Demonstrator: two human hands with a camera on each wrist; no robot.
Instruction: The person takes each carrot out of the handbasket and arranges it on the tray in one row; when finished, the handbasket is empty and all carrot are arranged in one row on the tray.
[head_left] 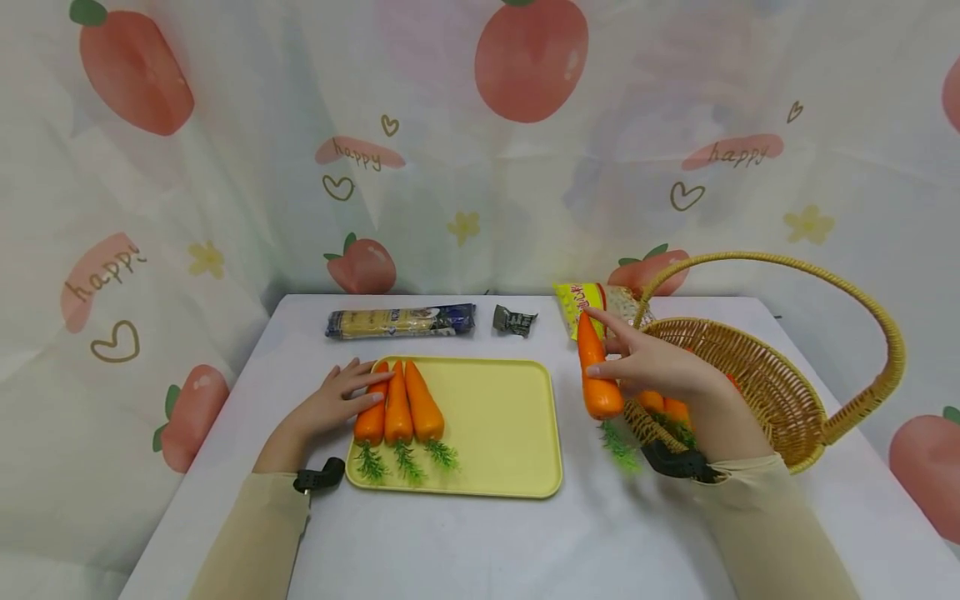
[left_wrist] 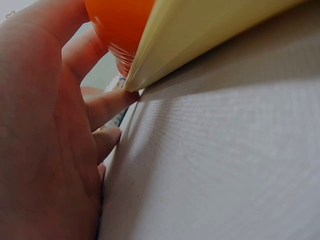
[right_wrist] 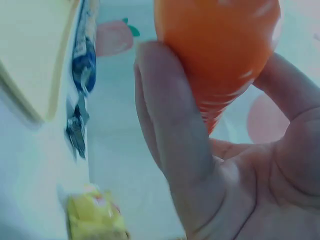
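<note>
My right hand (head_left: 663, 362) holds an orange carrot (head_left: 597, 375) above the table, between the tray and the basket, its green top (head_left: 618, 448) hanging down. In the right wrist view, the fingers and thumb pinch the carrot (right_wrist: 220, 45) from both sides. Three more carrots lie side by side on the left part of a yellow tray (head_left: 498, 425), tips toward the back. My left hand (head_left: 333, 400) rests at the tray's left edge, its fingers touching the leftmost carrot (head_left: 371, 421). Seen from the left wrist, those fingers meet the tray's rim (left_wrist: 200, 45) and the carrot (left_wrist: 122, 25).
A wicker basket (head_left: 780, 400) with a tall handle stands at the right, holding carrots (head_left: 675, 410) partly hidden by the right arm. Along the back lie a long noodle-like packet (head_left: 401, 321), a small dark packet (head_left: 514, 321) and a yellow bag (head_left: 573, 300). A printed curtain (head_left: 450, 167) hangs behind.
</note>
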